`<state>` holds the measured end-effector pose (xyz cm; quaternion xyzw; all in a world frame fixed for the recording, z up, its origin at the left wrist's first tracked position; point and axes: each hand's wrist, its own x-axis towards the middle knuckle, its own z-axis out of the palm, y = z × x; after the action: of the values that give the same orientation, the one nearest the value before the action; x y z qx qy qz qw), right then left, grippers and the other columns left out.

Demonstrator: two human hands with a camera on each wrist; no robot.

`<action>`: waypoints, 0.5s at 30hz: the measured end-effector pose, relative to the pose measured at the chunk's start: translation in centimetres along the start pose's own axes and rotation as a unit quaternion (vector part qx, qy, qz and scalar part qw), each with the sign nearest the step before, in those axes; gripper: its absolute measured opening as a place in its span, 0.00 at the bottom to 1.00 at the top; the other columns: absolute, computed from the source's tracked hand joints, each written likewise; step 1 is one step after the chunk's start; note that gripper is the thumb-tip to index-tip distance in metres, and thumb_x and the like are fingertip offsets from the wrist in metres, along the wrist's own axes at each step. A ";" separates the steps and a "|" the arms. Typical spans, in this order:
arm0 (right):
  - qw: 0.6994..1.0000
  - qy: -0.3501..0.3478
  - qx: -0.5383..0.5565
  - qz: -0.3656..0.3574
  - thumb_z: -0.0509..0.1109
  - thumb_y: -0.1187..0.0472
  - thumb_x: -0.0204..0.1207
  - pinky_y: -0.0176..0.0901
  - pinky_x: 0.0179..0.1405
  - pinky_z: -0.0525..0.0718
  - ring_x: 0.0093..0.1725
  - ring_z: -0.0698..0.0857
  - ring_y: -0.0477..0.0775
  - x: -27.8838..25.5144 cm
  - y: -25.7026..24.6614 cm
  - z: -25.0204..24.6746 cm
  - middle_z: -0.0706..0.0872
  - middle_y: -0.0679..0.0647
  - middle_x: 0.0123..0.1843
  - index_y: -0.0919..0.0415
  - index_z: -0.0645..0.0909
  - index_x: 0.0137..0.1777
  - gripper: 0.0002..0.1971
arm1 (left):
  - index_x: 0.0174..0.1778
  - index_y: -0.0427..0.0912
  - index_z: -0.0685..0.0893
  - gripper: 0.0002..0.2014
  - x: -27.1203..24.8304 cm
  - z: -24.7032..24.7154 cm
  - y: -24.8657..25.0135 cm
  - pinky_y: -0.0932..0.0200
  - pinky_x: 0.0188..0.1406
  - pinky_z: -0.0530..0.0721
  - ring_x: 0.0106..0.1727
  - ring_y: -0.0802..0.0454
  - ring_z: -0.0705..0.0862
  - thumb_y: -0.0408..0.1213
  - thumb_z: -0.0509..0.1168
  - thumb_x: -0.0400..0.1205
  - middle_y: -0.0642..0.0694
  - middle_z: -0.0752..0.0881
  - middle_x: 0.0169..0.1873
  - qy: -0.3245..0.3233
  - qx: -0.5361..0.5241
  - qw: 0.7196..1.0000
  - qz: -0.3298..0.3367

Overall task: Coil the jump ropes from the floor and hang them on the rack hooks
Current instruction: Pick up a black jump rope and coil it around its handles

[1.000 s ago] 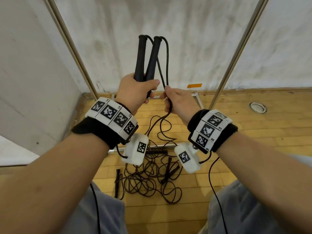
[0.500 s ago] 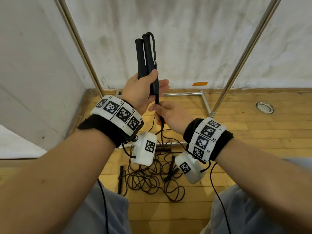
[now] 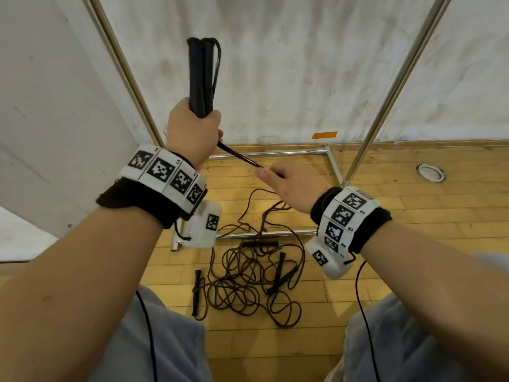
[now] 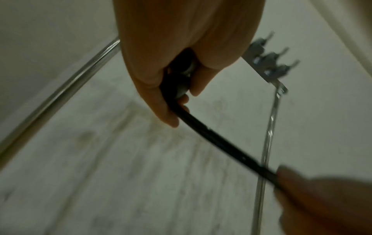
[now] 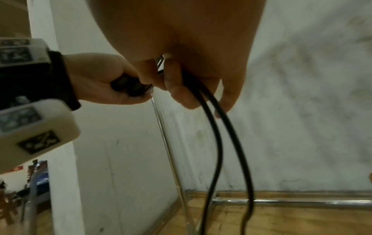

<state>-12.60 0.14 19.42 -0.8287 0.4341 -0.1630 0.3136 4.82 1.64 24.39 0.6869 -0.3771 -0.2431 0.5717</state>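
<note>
My left hand (image 3: 192,128) grips two black jump-rope handles (image 3: 201,75) held upright side by side in front of the wall. Their doubled black cord (image 3: 239,158) runs taut down and right to my right hand (image 3: 286,183), which pinches it. In the right wrist view two cord strands (image 5: 217,135) hang from that hand's fingers (image 5: 179,93) toward the floor. More dark ropes (image 3: 248,282) with black handles (image 3: 197,292) lie tangled on the wooden floor below. In the left wrist view metal rack hooks (image 4: 269,62) show behind the left hand.
The chrome rack frame has two slanted uprights (image 3: 396,86) and base bars (image 3: 270,154) on the wood floor against a white wall. A round floor fitting (image 3: 430,172) lies at the right. My knees in grey trousers (image 3: 170,334) fill the bottom edge.
My left hand has lifted the handles up and left, now pressed together. My right hand has slid down and right along the cord, pulling it taut between the hands.
</note>
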 end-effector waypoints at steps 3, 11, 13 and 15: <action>1.000 0.021 -0.012 -0.006 0.57 0.47 0.83 0.38 0.27 0.65 0.28 0.71 0.44 0.4 0.6 -1.1 0.73 0.45 0.28 0.56 0.76 0.36 0.18 | 0.54 0.46 0.75 0.08 0.3 -0.6 -1.2 0.47 0.41 0.86 0.43 0.44 0.86 0.39 0.62 0.81 0.44 0.84 0.44 -0.042 0.246 0.965 0.073; 0.993 0.098 -0.031 -0.065 0.58 0.52 0.84 0.32 0.28 0.64 0.30 0.72 0.40 1.5 0.6 -2.1 0.73 0.43 0.30 0.52 0.75 0.42 0.10 | 0.52 0.45 0.76 0.31 -0.2 -0.7 -3.0 0.56 0.33 0.81 0.36 0.53 0.82 0.68 0.70 0.68 0.48 0.83 0.38 -0.245 0.443 0.861 0.056; 0.989 0.105 -0.026 -0.099 0.59 0.53 0.84 0.29 0.26 0.66 0.28 0.72 0.41 1.4 -0.1 -2.0 0.74 0.42 0.28 0.52 0.78 0.44 0.09 | 0.52 0.46 0.78 0.30 -0.5 0.0 -3.5 0.51 0.42 0.83 0.36 0.53 0.82 0.68 0.70 0.68 0.49 0.83 0.37 -0.263 0.506 0.818 0.080; 0.986 0.104 -0.028 -0.130 0.60 0.52 0.83 0.27 0.26 0.68 0.25 0.71 0.41 1.3 -1.0 -1.7 0.74 0.42 0.27 0.54 0.80 0.44 0.11 | 0.53 0.47 0.79 0.24 -1.0 0.8 -4.2 0.51 0.45 0.83 0.37 0.52 0.82 0.63 0.67 0.74 0.49 0.84 0.38 -0.286 0.544 0.782 0.104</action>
<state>-12.21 -1.12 21.38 -0.8650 0.3575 -0.2755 0.2194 4.62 2.20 20.05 0.7395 -0.6619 -0.1221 -0.0094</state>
